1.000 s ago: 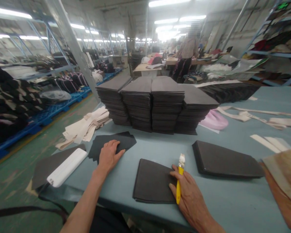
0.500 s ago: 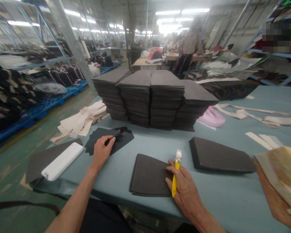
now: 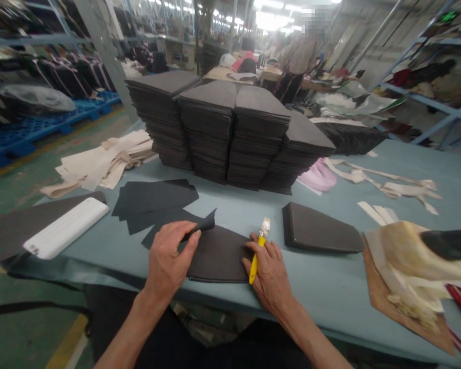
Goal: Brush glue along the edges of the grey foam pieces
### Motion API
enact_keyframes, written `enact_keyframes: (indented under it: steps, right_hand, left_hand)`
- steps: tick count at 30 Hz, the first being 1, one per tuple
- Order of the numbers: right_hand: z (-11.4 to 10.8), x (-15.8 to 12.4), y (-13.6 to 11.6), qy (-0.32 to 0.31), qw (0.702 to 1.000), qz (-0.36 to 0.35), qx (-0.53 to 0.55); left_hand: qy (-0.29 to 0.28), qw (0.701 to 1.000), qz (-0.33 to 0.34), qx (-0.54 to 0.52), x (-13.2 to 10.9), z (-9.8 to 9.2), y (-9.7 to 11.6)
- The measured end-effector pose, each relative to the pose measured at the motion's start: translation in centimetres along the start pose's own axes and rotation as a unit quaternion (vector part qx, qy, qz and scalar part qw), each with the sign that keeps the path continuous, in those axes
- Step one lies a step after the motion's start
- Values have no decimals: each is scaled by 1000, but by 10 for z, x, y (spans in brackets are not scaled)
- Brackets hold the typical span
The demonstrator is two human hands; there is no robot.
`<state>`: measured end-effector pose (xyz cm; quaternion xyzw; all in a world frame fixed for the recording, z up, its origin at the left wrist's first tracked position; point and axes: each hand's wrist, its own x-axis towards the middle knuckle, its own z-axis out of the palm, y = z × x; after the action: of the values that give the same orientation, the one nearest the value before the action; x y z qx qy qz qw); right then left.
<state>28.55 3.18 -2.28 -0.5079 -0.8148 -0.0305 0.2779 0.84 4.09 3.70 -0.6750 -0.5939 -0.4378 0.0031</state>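
- Black, thin and bending, one sheet [image 3: 206, 223] is pinched between thumb and fingers of the left hand [image 3: 172, 251], its far end curling up
- Between the hands, close to the near edge of the table [image 3: 322, 292], lies a low dark pile [image 3: 221, 256]; the sheet hangs above its left part, so sheet and pile overlap as seen from the head, though whether they touch I cannot tell
- Long axis of the low dark pile appears to run left to right across the person's front, with its two ends partly covered by the hands
- Nearer to the sheet is the left hand, which has hold of it; the right hand [image 3: 271, 269] rests its fingertips on the pile's right end while gripping a yellow-handled brush [image 3: 254, 264], bristles pointing away from the person
- Counted: two hands, one brush, one low dark pile between them, one second low stack [image 3: 322, 228] to the right, four tall stacks [image 3: 207, 133] behind, one white case [image 3: 67, 228] at left on a dark panel [image 3: 30, 220]
- Several spare black sheets [image 3: 153, 200] lie fanned just beyond the left hand; their overlap hides the number, as with the cream strips [image 3: 100, 161] behind them
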Motion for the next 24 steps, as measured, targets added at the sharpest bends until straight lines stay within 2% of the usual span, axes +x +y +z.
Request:
enact_keyframes:
  steps: [4,9,16,24]
  right_hand:
    - [-5,0,-3,3,1000,-8,-15]
    - [-13,0,-4,0,1000,-20,3]
    - [-18,3,-9,35,999,-7,40]
    - [-27,8,-6,12,998,-8,54]
  left_hand:
    - [-48,998,46,14,-38,26,31]
    - [-115,988,83,54,-66,40,40]
    - [-137,987,70,44,-67,39,35]
    - [-135,988,62,46,-64,41,36]
